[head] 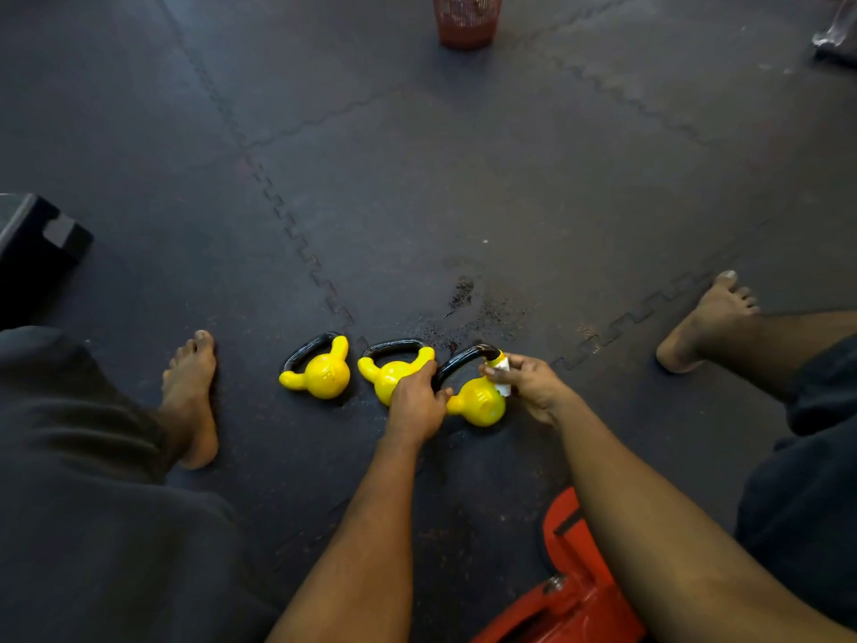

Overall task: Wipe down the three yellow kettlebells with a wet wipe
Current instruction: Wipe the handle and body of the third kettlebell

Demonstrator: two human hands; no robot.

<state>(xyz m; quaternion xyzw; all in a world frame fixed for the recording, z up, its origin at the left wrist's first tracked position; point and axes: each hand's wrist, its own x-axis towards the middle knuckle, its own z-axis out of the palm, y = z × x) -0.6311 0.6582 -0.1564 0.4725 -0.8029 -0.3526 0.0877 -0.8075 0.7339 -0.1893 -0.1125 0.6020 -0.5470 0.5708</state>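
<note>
Okay, floor: dark rubber mats, speckled, with jigsaw-tooth seams locking the tiles together; there's a wet-looking patch just beyond the bells.
Black block: boxy and matte, at the left edge.
Orange gear: glossy painted metal with a bolt, down between the forearms; can't tell what it is.
Bin: red mesh, round, far end of the floor.
Feet: bare, left foot and right foot planted wide on either side of the row.
Left grip: fingers curled round the black handle of the right kettlebell, covering part of the middle one.
Right grip: fingertips pinching the wet wipe against the handle's far end.
Kettlebells: three in a row on the mat, shiny yellow round bodies with stubby horns and black loop handles; left kettlebell and middle kettlebell lie tipped, close together.
Wet wipe: small white wad, folded over where the black handle meets yellow.
</note>
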